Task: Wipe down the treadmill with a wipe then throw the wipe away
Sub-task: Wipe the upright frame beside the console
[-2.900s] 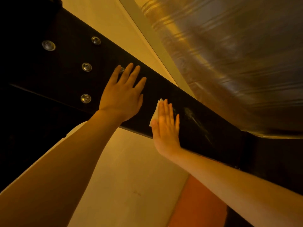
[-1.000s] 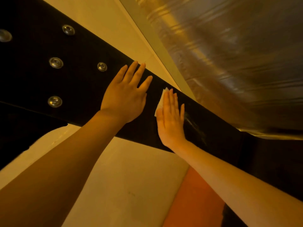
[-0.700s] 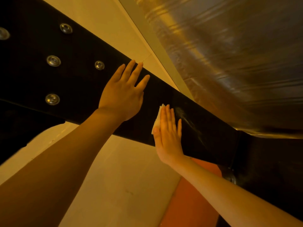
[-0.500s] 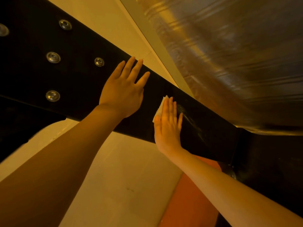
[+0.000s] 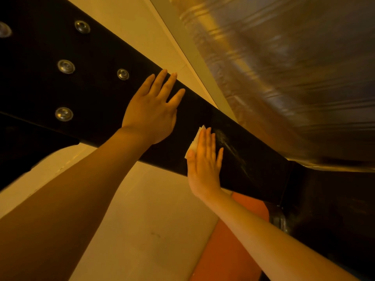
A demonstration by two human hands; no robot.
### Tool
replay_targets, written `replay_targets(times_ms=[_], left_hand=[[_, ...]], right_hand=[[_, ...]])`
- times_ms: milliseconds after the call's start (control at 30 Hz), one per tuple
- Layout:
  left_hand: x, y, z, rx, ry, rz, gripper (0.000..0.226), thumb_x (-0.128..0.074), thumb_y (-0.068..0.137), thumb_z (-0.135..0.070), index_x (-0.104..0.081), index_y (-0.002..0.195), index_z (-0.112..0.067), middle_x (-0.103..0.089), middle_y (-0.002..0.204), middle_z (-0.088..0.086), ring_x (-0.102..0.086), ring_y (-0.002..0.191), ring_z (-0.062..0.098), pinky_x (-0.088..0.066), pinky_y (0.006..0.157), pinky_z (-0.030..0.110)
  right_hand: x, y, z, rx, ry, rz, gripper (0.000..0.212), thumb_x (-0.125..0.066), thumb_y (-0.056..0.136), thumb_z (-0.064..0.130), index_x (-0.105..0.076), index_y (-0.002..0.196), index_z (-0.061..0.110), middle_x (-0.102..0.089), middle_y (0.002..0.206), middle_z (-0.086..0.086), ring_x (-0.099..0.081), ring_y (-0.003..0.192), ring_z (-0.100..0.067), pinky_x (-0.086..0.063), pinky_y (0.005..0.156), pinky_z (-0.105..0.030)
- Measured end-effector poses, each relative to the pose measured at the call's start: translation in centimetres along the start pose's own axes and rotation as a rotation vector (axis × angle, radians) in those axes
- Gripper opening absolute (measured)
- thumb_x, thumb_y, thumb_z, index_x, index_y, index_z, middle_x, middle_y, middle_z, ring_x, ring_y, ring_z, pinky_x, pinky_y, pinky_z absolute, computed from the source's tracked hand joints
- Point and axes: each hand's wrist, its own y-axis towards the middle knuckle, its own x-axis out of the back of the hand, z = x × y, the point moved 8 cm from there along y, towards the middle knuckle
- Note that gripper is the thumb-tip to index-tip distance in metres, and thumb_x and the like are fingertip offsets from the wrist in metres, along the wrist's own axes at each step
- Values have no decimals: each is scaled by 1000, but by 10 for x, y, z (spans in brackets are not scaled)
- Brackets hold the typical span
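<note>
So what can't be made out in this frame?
- Wipe: head view, mostly hidden under the right hand; only one edge shows.
- Treadmill: only a dark panel; the frame edges cut off the rest.
- Belt: motion-blurred.
- No bin in view.

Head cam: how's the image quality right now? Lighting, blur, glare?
Head view: strong amber cast, dim overall; the black treadmill panel is nearly featureless except glinting bolts and a faint streak beside the wipe. The shiny surface at upper right is smeared by blur and glare. Left hand and right hand are sharp; the left forearm is in deep shadow. Wide-angle stretch at edges.
</note>
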Motion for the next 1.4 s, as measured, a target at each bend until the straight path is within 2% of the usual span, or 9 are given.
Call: replay_targets(times_ms=[200, 433, 600, 767, 967, 1133, 1267, 1400], left_hand=[[-2, 0, 0, -9, 30, 11, 60, -4, 102, -46, 0, 158, -26, 5, 166, 13, 8, 152, 34, 0, 124, 47], [-2, 0, -2, -13, 38, 14, 60, -3, 102, -46, -1, 158, -26, 5, 166, 13, 7, 152, 34, -1, 124, 47], [0, 0, -2, -14, 24, 31, 61, -4, 101, -45, -1, 159, -26, 4, 166, 13, 8, 152, 34, -1, 124, 47], [0, 0, -2, -9, 20, 41, 61, -3, 101, -45, 3, 158, -26, 8, 165, 13, 11, 152, 34, 0, 124, 47], [1, 0, -2, -16, 20, 42, 60, -4, 102, -44, 4, 158, -25, 9, 165, 14, 12, 151, 34, 1, 123, 47], [0, 0, -3, -17, 24, 46, 60, -3, 101, -44, 4, 158, -25, 9, 165, 14, 12, 151, 34, 1, 124, 47], [1, 0, -2, -14, 26, 40, 60, -5, 102, -44, 2, 158, -25, 7, 165, 14, 10, 152, 34, 0, 124, 47], [-2, 1, -2, -11, 30, 54, 60, -6, 102, -45, 3, 158, -26, 10, 165, 13, 12, 152, 33, 0, 124, 47]], right_hand=[[-11, -37, -11, 61, -21, 18, 60, 10, 99, 58, 25, 151, 34, 24, 162, 13, 20, 149, -7, 24, 117, -31], [-11, -43, -33, -9, -26, -2, 60, 11, 98, 58, 26, 151, 34, 24, 162, 12, 20, 150, -7, 21, 118, -34], [-10, -44, -23, 126, -50, 28, 61, 3, 101, 55, 20, 155, 31, 17, 165, 9, 14, 152, -11, 18, 120, -35], [3, -5, -35, 39, -36, 11, 68, 16, 93, 63, 19, 152, 29, 23, 162, 9, 21, 149, -8, 14, 121, -39], [20, 33, -31, 23, -58, 19, 71, 19, 91, 62, 20, 153, 27, 21, 162, 5, 22, 149, -12, 11, 122, -43], [1, -23, -3, 98, -92, -7, 59, 4, 103, 51, 16, 156, 29, 10, 166, 5, 14, 152, -13, 4, 122, -45], [-2, -15, 6, 93, 10, 19, 60, 12, 98, 56, 16, 154, 32, 19, 162, 12, 21, 149, -7, 11, 121, -40], [13, 29, 2, 25, 33, -4, 61, 7, 97, 55, 18, 153, 31, 22, 161, 10, 22, 149, -10, 15, 120, -38]])
